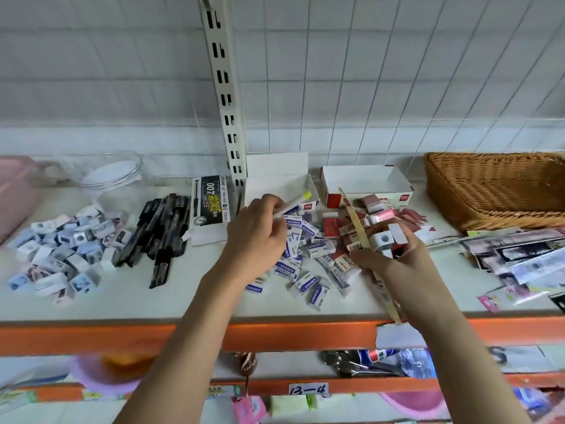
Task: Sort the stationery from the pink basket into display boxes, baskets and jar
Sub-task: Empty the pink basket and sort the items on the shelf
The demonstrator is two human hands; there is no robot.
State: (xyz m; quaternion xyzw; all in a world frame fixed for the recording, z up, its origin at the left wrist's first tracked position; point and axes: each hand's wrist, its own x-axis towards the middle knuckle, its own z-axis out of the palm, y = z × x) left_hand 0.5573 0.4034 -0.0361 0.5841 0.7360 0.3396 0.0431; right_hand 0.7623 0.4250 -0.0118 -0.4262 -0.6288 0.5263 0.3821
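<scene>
Both hands are working over the eraser piles on the shelf (183, 301).
The left hand (256, 234) is pinching a white pen with a yellow-green cap (293, 203) in its grip, above the blue-labelled erasers (302, 270). The right hand (385, 255) is holding a wooden ruler (354, 221) and small white sharpeners (382, 240) in its grip, over the red erasers (333, 224). The pink basket (15, 191) is sitting at the far left, beside the clear jar (113, 175). Two open display boxes (367, 182) are standing behind the piles; a wicker basket (495, 191) is lying at the far right. Black pens (162, 234) are lying left of centre.
</scene>
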